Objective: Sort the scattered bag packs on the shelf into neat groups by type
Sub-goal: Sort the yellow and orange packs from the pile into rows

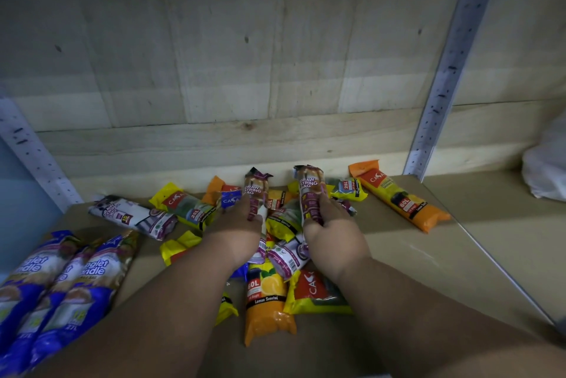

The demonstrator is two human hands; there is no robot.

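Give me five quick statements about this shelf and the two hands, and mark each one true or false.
1. Each hand holds a draw string bag pack. True: the left hand grips one draw string pack, and the right hand grips another draw string pack.
2. The blue singlet handle packs lie grouped at the left. True.
3. The long orange pack at the right stands upright. False: it lies flat on the shelf.
4. A third draw string pack lies on the shelf to the left of the pile. True.
5. The yellow packs are already stacked neatly. False: they lie scattered in the mixed pile.
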